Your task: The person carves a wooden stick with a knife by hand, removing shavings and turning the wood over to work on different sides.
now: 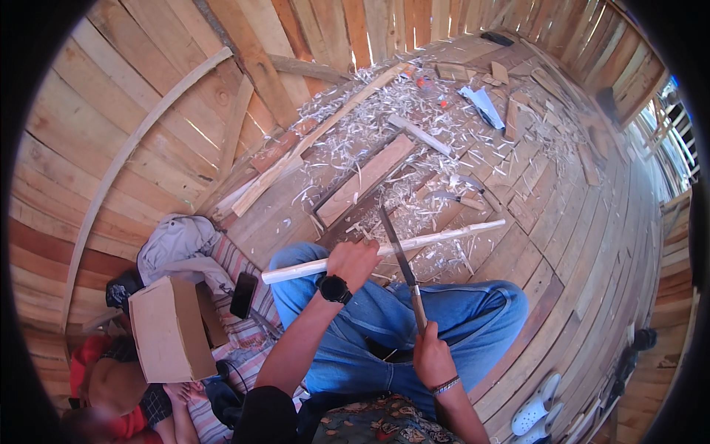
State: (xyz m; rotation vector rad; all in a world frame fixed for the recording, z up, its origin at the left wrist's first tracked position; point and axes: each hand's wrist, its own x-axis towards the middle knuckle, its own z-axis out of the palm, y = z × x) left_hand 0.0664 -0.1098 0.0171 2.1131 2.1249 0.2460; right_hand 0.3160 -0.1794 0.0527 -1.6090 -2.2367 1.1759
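Observation:
My left hand (353, 263), with a black watch at its wrist, is closed around a pale whittled wooden stick (451, 234). The stick lies slantwise across my left thigh, its thicker end on the left and its thin end out over the floor to the right. In my right hand (434, 361) is a long knife (399, 251), gripped by its wooden handle above my lap. Its dark, narrow blade points up and away from me and crosses the line of the stick; whether the two touch I cannot tell.
Wood shavings (347, 126) cover the floor ahead, around a plank (370, 177), a long pole (318, 140) and curved blades (444, 196). On my left are a cardboard box (166, 333), a phone (244, 294) and a seated person (111, 385). White clogs (536, 411) stand at right.

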